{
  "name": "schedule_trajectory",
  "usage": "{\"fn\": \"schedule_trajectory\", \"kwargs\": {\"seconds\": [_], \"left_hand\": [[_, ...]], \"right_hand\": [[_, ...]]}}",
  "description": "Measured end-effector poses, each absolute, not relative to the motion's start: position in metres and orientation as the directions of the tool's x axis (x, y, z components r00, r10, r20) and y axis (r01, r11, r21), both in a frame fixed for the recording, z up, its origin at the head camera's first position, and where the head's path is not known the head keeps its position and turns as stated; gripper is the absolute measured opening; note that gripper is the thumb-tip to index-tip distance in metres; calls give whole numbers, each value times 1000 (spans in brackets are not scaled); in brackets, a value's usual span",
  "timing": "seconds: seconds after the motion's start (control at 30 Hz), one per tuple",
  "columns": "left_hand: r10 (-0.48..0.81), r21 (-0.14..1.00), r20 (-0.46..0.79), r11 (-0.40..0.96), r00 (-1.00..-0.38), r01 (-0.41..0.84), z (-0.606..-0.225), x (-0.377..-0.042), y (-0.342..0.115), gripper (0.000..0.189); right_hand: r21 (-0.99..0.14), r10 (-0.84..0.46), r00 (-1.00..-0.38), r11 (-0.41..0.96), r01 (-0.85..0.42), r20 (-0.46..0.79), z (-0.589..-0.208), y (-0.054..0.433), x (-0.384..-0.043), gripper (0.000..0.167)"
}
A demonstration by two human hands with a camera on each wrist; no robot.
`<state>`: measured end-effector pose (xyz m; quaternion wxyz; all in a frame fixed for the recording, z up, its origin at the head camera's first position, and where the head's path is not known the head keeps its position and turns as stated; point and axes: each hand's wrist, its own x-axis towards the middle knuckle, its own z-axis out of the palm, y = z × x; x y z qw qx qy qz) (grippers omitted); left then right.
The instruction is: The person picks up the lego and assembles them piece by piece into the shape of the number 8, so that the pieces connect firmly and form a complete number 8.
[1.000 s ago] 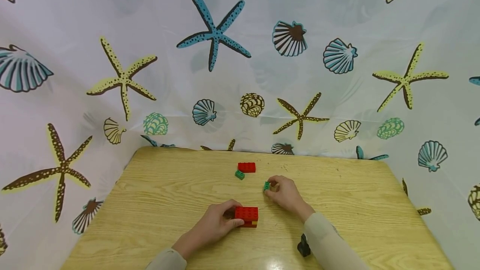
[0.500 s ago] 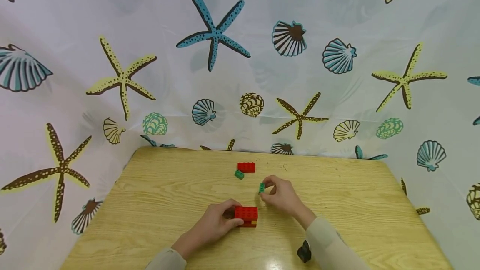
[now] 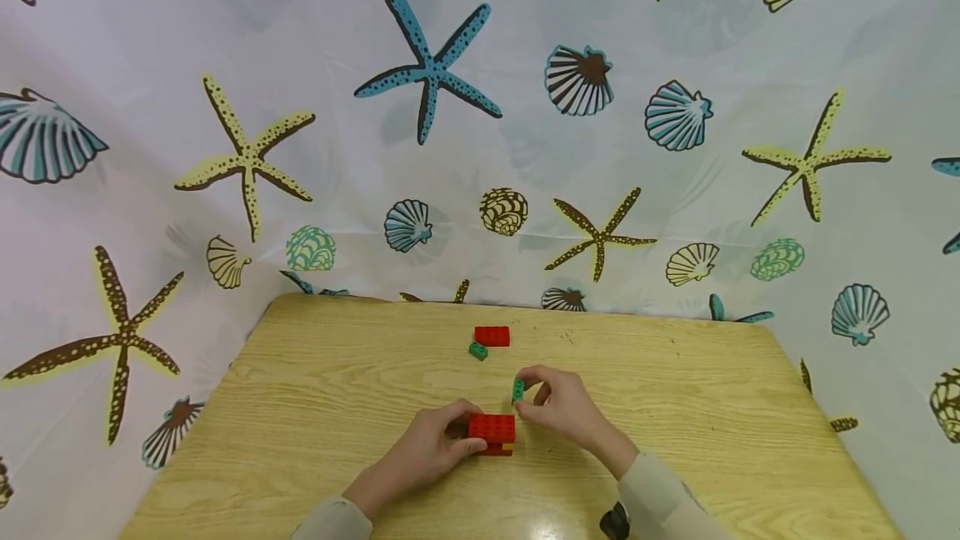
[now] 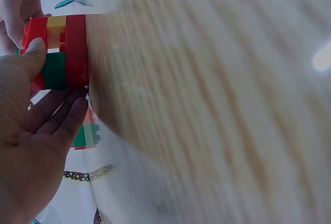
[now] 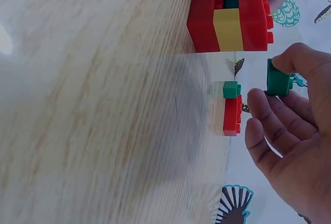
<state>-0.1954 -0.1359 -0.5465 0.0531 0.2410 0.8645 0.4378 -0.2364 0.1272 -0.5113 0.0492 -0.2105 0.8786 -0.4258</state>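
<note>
A stack of toy building bricks (image 3: 492, 427) sits on the table, red on top and bottom. Between the red layers, the left wrist view shows a yellow brick (image 4: 57, 25) and a green brick (image 4: 54, 71). My left hand (image 3: 429, 448) grips the stack's left end, thumb on the near side. My right hand (image 3: 564, 409) pinches a small green brick (image 5: 278, 78) between thumb and fingers. That brick is raised off the table, just behind and right of the stack. In the right wrist view its studs point away from the tabletop.
Farther back on the wooden table (image 3: 337, 373) lie a loose red brick (image 3: 492, 336) and a second small green brick (image 3: 478, 350), close together. A black object (image 3: 615, 521) lies by the right sleeve at the front. A patterned sheet (image 3: 450, 165) hangs behind and beside the table.
My right hand has brought the green brick leftward and then nearer to the stack. The left hand and the stack stay where they were.
</note>
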Motion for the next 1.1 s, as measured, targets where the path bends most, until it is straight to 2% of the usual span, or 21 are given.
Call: {"fn": "schedule_trajectory", "kwargs": {"seconds": [0.23,0.73,1.1], "left_hand": [[465,780,133,495,-875,382,-547,-195,-136,29],[462,775,131,504,-877,381,-547,-195,-135,29],[460,782,119,503,-880,369,-548,-195,-136,27]], "right_hand": [[-764,-459,-882,529,-369,109,-509,129,-228,37],[-776,-494,-866,515,-364,78,-502,130,-216,31],[-791,-543,-836,476,-384,79,-503,130,-210,33]]}}
